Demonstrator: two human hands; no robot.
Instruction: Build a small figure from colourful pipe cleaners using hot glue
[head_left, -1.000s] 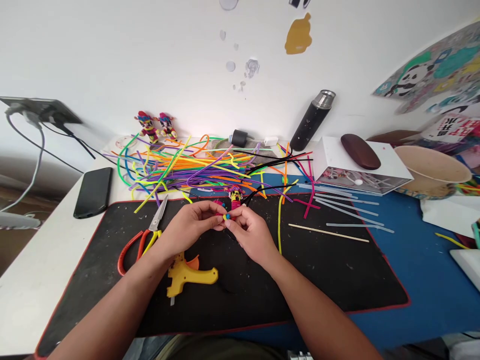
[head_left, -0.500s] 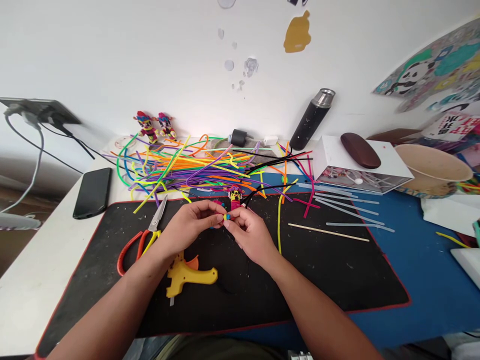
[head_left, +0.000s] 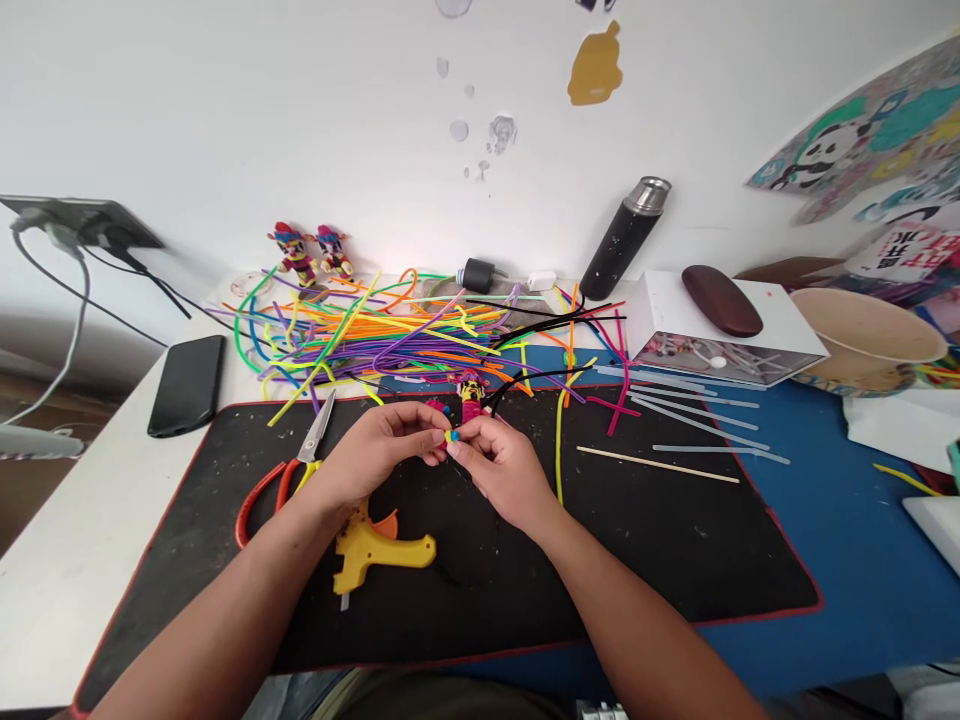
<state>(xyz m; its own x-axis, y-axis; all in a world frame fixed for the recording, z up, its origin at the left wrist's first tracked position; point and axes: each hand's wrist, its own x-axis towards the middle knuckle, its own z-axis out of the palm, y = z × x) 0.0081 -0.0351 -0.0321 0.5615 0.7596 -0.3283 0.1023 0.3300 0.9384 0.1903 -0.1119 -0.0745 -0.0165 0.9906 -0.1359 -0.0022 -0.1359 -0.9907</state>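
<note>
My left hand (head_left: pixel 379 455) and my right hand (head_left: pixel 501 468) meet over the black mat (head_left: pixel 675 540), fingertips pinched together on a small pipe-cleaner piece (head_left: pixel 452 436) in yellow, blue and pink. A small pink and yellow pipe-cleaner figure (head_left: pixel 471 395) stands just behind my fingers. A yellow glue gun (head_left: pixel 375 550) lies under my left wrist, and orange-handled scissors (head_left: pixel 289 470) lie to its left.
A heap of coloured pipe cleaners (head_left: pixel 375 335) covers the back of the desk, with two finished figures (head_left: pixel 311 250) behind it. A phone (head_left: pixel 186 385) lies left, a black flask (head_left: pixel 624 240) stands at the back, and a white box (head_left: pixel 716 335), clear glue sticks (head_left: pixel 690 415) and a paper bowl (head_left: pixel 862 345) sit right.
My fingers have shifted slightly on the small piece; the hands stay in the same place.
</note>
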